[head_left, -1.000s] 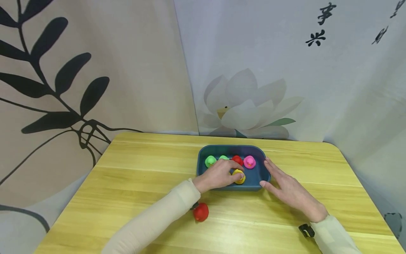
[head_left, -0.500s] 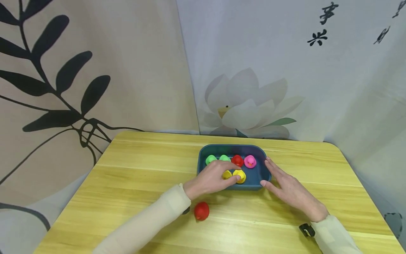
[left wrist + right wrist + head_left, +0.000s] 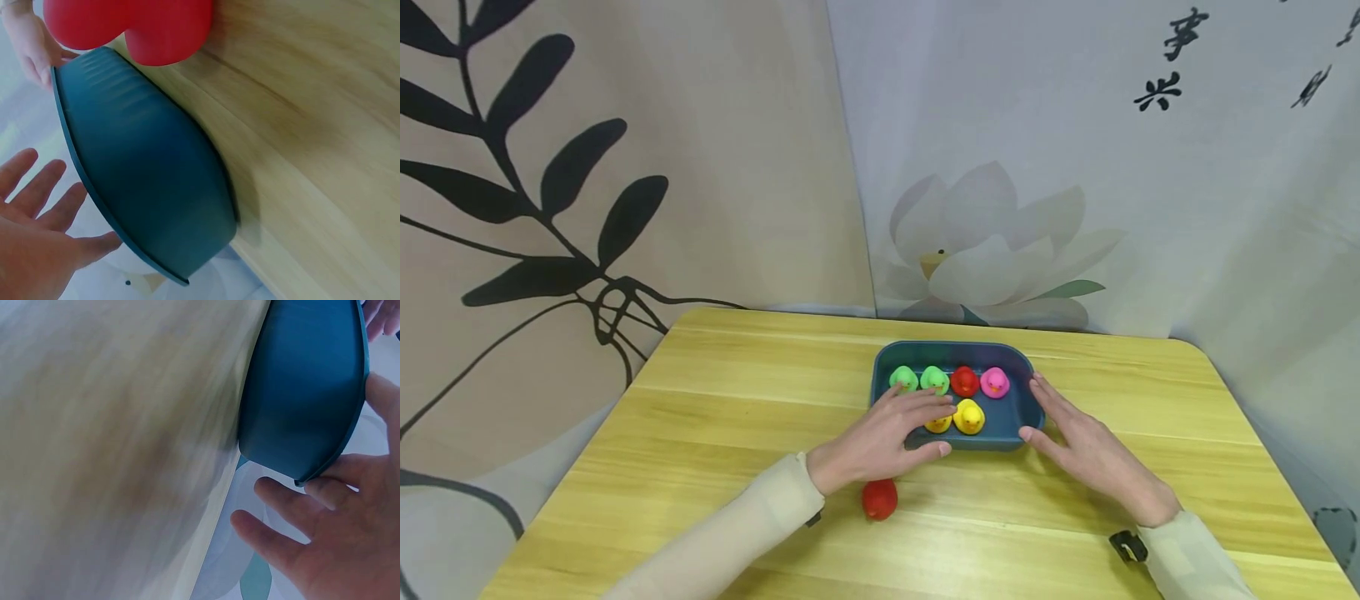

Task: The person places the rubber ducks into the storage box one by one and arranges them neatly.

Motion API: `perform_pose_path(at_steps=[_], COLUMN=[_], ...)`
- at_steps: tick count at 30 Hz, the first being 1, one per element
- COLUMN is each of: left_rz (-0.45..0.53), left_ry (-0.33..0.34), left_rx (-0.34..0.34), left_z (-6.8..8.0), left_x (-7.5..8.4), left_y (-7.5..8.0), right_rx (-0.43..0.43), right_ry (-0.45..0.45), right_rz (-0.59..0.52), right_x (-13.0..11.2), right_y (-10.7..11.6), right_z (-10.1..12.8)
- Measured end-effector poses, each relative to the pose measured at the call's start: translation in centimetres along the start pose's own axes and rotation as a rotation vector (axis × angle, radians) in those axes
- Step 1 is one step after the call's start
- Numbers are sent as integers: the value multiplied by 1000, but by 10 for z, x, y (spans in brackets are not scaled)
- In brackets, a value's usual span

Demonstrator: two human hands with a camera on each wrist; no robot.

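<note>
A dark blue tray (image 3: 1017, 421) stands near the table's far edge. Its back row has two green ducks (image 3: 904, 380), a red duck (image 3: 965, 382) and a pink duck (image 3: 995, 383); two yellow ducks (image 3: 969, 417) sit in front of them. My left hand (image 3: 883, 442) hovers over the tray's front left, fingers spread and holding nothing, partly covering one yellow duck. At the tray's right end my right hand (image 3: 1097, 462) rests its nearly straight fingers and thumb against the rim. Another red toy (image 3: 880, 500) lies on the table before the tray, close below my left hand.
The wooden table (image 3: 1037, 533) reaches past the tray on both sides. Behind it hangs a pale cloth (image 3: 760, 167) printed with leaves and a lotus. Dark wrist mounts (image 3: 1127, 546) show at the sleeves.
My left hand has let go of the front yellow duck, which stays in the tray, and has drawn back to the left with its fingers opening. My right hand has stayed at the tray.
</note>
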State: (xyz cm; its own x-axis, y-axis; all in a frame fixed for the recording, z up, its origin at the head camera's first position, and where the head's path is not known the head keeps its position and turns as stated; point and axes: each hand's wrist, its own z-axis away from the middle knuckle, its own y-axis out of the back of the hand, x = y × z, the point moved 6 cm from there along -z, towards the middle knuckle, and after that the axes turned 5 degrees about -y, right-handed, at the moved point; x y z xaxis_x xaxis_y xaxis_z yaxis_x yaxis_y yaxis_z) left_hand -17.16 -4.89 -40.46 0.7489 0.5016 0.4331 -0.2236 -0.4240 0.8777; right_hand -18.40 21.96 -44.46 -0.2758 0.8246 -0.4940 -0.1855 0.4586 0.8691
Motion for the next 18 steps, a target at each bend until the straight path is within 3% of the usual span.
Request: perform_pose_path(at_steps=[18], left_rz=[-35], left_ry=[-23], left_rx=[-5], left_z=[44], left_x=[-1], left_y=[5], right_rx=[-8], right_ry=[-10], right_rz=[0], right_x=[0], right_y=[-1], right_z=[0])
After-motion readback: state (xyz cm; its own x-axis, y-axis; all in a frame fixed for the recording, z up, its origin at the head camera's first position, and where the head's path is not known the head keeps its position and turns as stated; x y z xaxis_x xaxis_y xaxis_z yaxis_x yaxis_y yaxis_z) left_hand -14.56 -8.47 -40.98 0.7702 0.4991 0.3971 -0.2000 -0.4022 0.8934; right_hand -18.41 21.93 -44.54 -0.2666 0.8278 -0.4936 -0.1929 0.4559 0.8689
